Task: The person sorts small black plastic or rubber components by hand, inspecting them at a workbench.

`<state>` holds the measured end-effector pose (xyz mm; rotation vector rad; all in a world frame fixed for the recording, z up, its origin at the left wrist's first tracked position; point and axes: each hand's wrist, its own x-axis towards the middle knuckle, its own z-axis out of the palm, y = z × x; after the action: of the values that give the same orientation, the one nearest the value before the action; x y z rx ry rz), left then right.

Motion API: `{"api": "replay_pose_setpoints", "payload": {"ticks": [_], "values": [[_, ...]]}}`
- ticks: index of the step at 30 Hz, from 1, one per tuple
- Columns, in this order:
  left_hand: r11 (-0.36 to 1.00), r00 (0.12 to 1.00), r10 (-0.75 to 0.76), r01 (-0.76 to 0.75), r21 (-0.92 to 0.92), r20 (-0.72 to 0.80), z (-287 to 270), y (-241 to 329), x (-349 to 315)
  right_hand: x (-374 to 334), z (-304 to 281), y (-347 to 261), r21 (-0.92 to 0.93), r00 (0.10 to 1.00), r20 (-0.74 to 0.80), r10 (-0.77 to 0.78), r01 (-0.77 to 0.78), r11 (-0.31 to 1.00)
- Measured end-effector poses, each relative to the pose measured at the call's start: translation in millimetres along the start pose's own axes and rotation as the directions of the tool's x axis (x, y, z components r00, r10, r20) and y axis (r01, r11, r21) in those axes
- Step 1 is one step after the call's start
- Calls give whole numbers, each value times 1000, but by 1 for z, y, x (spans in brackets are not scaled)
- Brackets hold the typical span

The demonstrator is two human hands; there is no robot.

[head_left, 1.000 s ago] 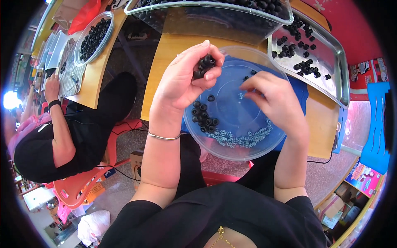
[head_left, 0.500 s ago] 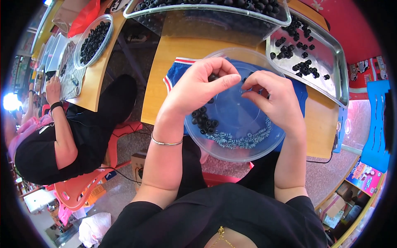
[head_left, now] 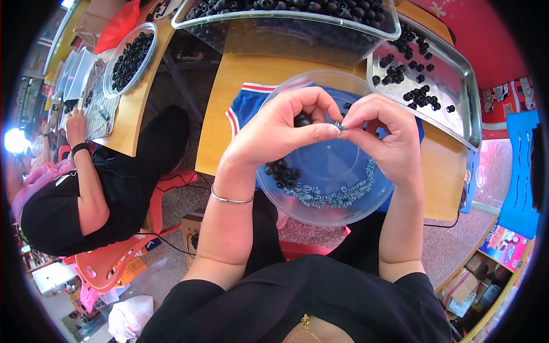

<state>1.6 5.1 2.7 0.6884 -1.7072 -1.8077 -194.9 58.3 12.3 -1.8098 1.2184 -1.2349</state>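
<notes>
My left hand (head_left: 286, 123) is curled around a black round bead-like part (head_left: 303, 119), which shows between its fingers. Its thumb tip meets the fingertips of my right hand (head_left: 380, 128) at a small silvery piece (head_left: 339, 126), perhaps a little coil or spring. My right thumb and forefinger pinch this piece. Both hands are above a clear round plastic tub (head_left: 337, 217). In the tub, a curved band of small silvery coil-like pieces (head_left: 326, 197) lies along the near side, with a cluster of black round parts (head_left: 283, 173) at the left.
Beyond the tub, a large clear bin (head_left: 286, 20) is full of black parts. A metal tray (head_left: 457, 117) with scattered black parts stands at the right. Blue cloth (head_left: 245, 103) lies under the tub. To the left, a person (head_left: 63, 211) sits at another table beside a bowl of black parts (head_left: 131, 63).
My hands have come together, and their fingertips now meet at the small silvery piece. The left hand has moved slightly right and nearer to me.
</notes>
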Motion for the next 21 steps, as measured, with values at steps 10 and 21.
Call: {"api": "replay_pose_setpoints", "payload": {"ticks": [10, 21], "values": [[998, 1000, -12, 12, 62, 9, 3, 4, -1, -2, -2, 5, 311, 997, 25, 68, -72, 948], [906, 979, -52, 129, 403, -197, -5, 20, -11, 3, -6, 1, 167, 989, -136, 52, -29, 986]]}}
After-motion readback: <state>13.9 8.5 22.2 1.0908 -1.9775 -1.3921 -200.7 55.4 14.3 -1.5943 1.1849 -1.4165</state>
